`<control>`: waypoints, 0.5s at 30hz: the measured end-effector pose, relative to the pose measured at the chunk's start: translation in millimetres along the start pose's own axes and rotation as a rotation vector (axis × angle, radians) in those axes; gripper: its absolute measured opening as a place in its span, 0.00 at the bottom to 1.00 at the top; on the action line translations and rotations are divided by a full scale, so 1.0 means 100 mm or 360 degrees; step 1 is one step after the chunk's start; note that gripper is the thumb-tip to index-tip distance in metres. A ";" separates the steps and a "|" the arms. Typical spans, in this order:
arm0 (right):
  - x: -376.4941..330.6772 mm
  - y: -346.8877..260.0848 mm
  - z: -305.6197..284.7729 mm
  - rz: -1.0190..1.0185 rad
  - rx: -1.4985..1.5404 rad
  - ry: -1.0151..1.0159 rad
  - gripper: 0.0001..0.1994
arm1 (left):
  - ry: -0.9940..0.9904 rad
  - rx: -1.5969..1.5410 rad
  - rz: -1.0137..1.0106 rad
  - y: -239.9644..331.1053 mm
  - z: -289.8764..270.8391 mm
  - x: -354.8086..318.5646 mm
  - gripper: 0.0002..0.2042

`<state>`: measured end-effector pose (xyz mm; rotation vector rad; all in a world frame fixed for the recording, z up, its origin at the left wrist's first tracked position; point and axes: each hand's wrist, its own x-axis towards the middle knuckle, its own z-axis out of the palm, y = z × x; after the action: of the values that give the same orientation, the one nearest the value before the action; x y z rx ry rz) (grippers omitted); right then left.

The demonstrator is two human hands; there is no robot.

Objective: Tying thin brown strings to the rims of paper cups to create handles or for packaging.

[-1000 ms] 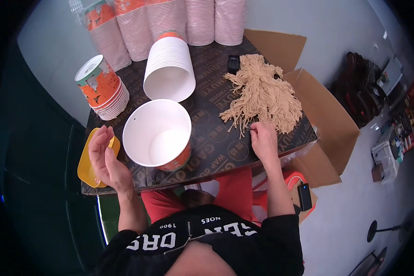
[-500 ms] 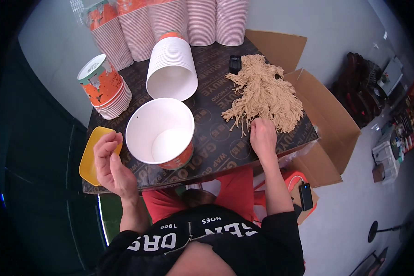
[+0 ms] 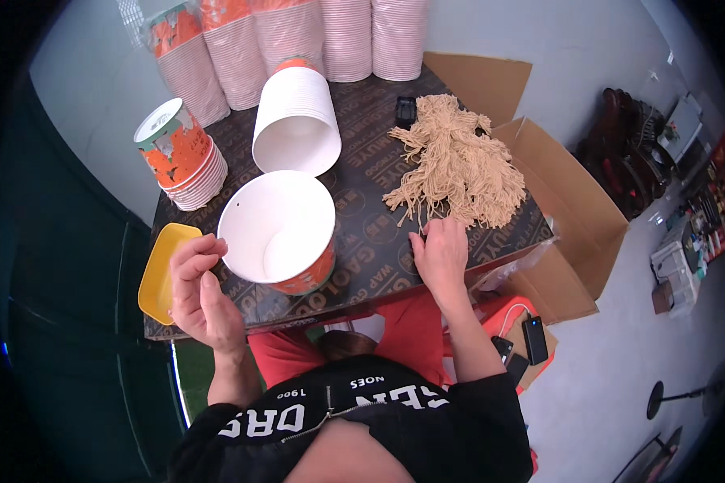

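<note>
White inside, orange-patterned outside: paper bucket (image 3: pixel 278 229). Plain white: sideways cup stack (image 3: pixel 296 125). Orange and green print, white lid: small stack (image 3: pixel 177 153). Solid yellow: tray (image 3: pixel 159 274). Beige: string bundle (image 3: pixel 457 165). Dark brown with pale lettering: table (image 3: pixel 370 241). Brown: cardboard box (image 3: pixel 576 217).

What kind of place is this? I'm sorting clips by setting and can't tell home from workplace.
Probably a small workshop or packing spot, not a kitchen. Tall stacks of paper buckets line the dark table, a heap of tan string bundles lies by the right hand, and an open cardboard box stands alongside.
</note>
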<state>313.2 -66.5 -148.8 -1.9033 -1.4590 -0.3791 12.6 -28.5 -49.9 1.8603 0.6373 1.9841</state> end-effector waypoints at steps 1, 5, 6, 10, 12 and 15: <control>0.00 -0.01 0.02 0.0047 -0.0074 -0.0013 0.09 | 0.0002 -0.0001 0.0004 0.01 0.00 0.00 0.08; -0.01 0.05 0.12 0.0006 -0.0102 0.0022 0.08 | -0.0012 0.0020 -0.0020 0.03 0.01 -0.02 0.08; -0.01 0.04 0.11 -0.0024 -0.0092 0.0037 0.07 | -0.0010 0.0010 -0.0024 0.03 0.01 -0.02 0.07; -0.06 0.01 0.05 -0.0063 -0.0104 0.0077 0.06 | -0.0047 -0.0019 -0.0001 0.04 0.03 -0.05 0.07; -0.14 -0.03 0.01 -0.0087 -0.0065 0.0055 0.06 | -0.0062 -0.0019 -0.0015 0.05 0.05 -0.09 0.07; -0.21 -0.18 -0.06 -0.0102 0.0076 0.0038 0.06 | -0.0087 -0.0074 -0.0035 0.13 0.05 -0.11 0.07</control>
<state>291.1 -83.4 -150.7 -1.8124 -1.5030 -0.3917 19.3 -45.0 -51.5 1.8651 0.5884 1.9110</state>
